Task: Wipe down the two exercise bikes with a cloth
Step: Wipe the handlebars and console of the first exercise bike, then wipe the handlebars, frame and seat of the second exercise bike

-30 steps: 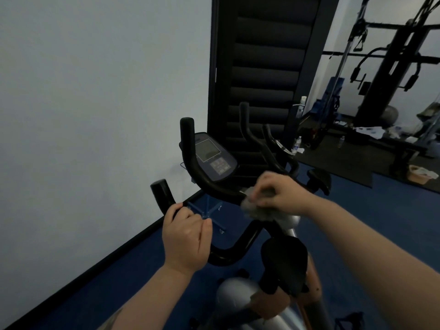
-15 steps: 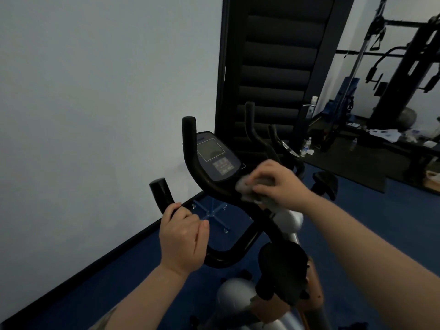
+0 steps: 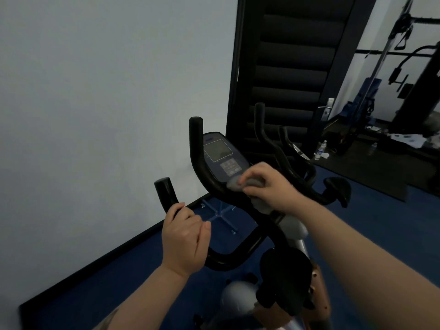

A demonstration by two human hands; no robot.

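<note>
- Two exercise bikes stand by the wall: the near bike (image 3: 240, 256) under the hands, the second bike (image 3: 285, 148) just behind it.
- The left hand (image 3: 183, 241) is curled round the near bike's left handlebar (image 3: 166, 194).
- The right hand (image 3: 266, 186) grips a grey cloth (image 3: 234, 185), pressing it on the handlebar at the lower edge of the console (image 3: 220, 156).
- Blue floor (image 3: 133, 282) lies below.

No legible text, even on the bike console (image 3: 221, 157).
</note>
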